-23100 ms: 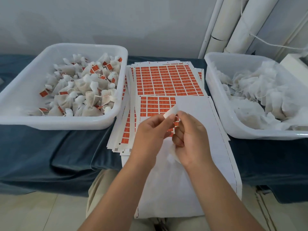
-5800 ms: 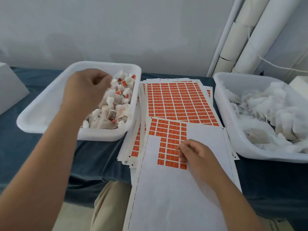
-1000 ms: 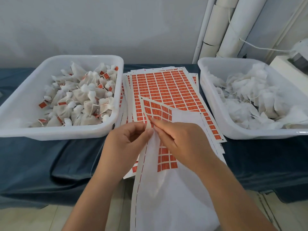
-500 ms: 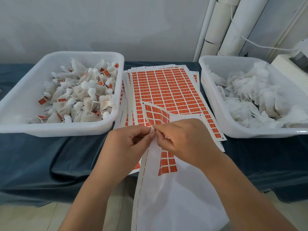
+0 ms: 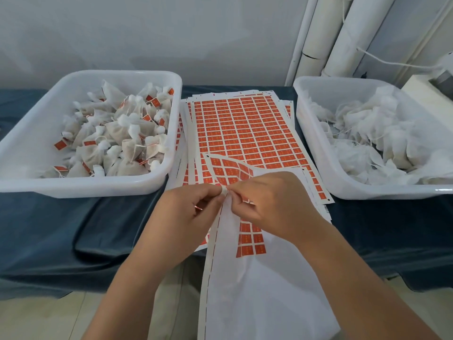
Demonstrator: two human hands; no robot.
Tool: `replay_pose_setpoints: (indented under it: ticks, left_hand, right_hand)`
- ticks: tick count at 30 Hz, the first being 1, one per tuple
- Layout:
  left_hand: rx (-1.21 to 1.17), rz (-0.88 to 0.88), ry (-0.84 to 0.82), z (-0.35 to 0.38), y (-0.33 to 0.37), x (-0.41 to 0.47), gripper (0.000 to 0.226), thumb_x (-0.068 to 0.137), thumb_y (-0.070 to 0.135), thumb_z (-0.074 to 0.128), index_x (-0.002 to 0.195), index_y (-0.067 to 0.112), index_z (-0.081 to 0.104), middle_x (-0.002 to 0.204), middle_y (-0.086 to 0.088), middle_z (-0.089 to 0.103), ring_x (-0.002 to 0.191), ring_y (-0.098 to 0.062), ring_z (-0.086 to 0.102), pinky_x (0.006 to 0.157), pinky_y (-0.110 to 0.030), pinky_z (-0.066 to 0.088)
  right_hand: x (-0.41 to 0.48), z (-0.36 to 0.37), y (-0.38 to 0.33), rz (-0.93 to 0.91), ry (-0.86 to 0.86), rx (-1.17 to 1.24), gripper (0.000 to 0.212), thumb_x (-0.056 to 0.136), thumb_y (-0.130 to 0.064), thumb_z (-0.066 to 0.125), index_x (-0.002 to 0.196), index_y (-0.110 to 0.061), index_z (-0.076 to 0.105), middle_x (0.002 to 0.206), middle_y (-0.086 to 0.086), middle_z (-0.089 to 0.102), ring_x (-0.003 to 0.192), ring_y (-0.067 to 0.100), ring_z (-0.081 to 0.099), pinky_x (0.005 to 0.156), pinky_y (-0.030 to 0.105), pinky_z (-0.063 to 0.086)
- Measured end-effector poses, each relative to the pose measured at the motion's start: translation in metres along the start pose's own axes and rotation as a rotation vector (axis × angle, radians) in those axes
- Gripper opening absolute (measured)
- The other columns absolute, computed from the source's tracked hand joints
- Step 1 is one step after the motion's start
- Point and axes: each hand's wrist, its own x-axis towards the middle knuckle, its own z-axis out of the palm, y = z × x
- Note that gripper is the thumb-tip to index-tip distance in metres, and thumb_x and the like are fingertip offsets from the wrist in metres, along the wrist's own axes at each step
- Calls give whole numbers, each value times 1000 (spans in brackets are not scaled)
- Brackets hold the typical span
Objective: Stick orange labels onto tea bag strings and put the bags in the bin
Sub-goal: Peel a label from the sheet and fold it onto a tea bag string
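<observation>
**Hands work a label sheet between two bins of tea bags**

The orange labels [image 5: 250,241] nearest the work sit on a part-used sheet [image 5: 257,290] that overhangs the table's front edge toward the person, its far corner curling upward. The left hand [image 5: 193,207] pinches the sheet's left margin between thumb and forefinger. The right hand [image 5: 272,204], fingers curled, pinches at the same spot, its fingertips touching the left's. Whether a label is free between them is too small to tell, and no bag shows in either hand.

Beneath the sheet lies a stack of full label sheets [image 5: 245,126] on a blue cloth [image 5: 61,229]. The left bin [image 5: 81,185] holds labelled tea bags [image 5: 117,138]. The right bin [image 5: 316,153] holds unlabelled bags [image 5: 382,136], well apart from the hands.

The risks look small but real. A label lifted from a buckled sheet may fold onto itself or cling to a fingertip. A hard tug could tear the thin margin. It could also drag the loose, overhanging sheet off the table.
</observation>
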Motion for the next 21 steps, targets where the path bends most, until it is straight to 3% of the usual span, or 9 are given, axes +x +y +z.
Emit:
replay_pose_setpoints:
  ticks: [3, 6, 9, 11, 12, 14, 16, 19, 21]
  left_hand:
    - [-70, -37, 26, 1, -5, -2, 37, 75, 75, 52, 101, 55, 69, 106, 42, 69, 102, 9, 69, 94, -33, 62]
    - [-115, -80, 84, 3, -11, -2, 25, 80, 70, 57, 95, 54, 69, 102, 43, 70, 97, 12, 70, 85, -26, 61]
    - [-75, -178, 145, 6, -26, 5, 5, 96, 51, 66, 93, 49, 70, 97, 43, 69, 92, 15, 68, 82, -25, 61]
    - [-31, -286, 159, 8, -35, 10, 4, 100, 44, 67, 97, 45, 70, 92, 36, 72, 86, 8, 71, 82, -32, 65]
    - [-4, -333, 159, 10, -37, 11, 5, 100, 43, 67, 105, 44, 69, 93, 34, 72, 83, 4, 72, 85, -38, 66]
    - [149, -334, 206, 17, -34, 9, 33, 98, 51, 67, 129, 43, 60, 113, 34, 62, 96, 4, 66, 98, -44, 61]
    - [227, -232, 274, 26, -25, 5, 50, 92, 69, 57, 136, 46, 53, 124, 33, 55, 105, 4, 62, 92, -36, 62]
    - [-219, -255, 102, 38, 1, 2, 53, 72, 91, 46, 104, 56, 69, 103, 37, 70, 92, 14, 69, 62, -9, 54]
    - [-616, -411, -22, 47, 15, 3, 45, 69, 86, 55, 97, 58, 76, 102, 28, 77, 96, 2, 75, 78, -23, 60]
  right_hand:
    - [-3, 1, -1, 158, 46, 70, 22, 97, -32, 67, 94, -17, 82, 85, -8, 79, 63, 8, 67, 66, 9, 50]
    - [-6, 0, -7, 426, 101, 252, 21, 98, -37, 63, 96, -24, 79, 99, -23, 75, 78, 0, 71, 70, 7, 54]
    - [-8, 0, -15, 735, 214, 523, 14, 97, -38, 65, 88, -37, 75, 87, -27, 75, 87, -1, 72, 69, 8, 54]
    - [-11, 1, -18, 929, 282, 678, 21, 99, -36, 65, 81, -34, 74, 75, -20, 73, 74, -1, 72, 58, 9, 53]
    - [-11, 0, -21, 1013, 305, 760, 23, 100, -35, 64, 79, -34, 74, 67, -18, 70, 63, -1, 69, 53, 10, 51]
    - [-13, 0, -25, 1128, 322, 883, 27, 101, -38, 64, 75, -38, 73, 59, -18, 65, 50, -2, 63, 48, 12, 47]
    - [-15, 3, -28, 1188, 313, 950, 23, 99, -46, 63, 78, -42, 73, 65, -16, 70, 52, -1, 66, 51, 14, 50]
    - [-18, 9, -30, 1232, 307, 987, 21, 93, -57, 63, 90, -39, 74, 74, -13, 75, 59, 6, 72, 56, 19, 54]
    - [-18, 12, -33, 1234, 325, 963, 26, 90, -59, 62, 93, -37, 75, 71, -15, 72, 59, 7, 70, 58, 22, 55]
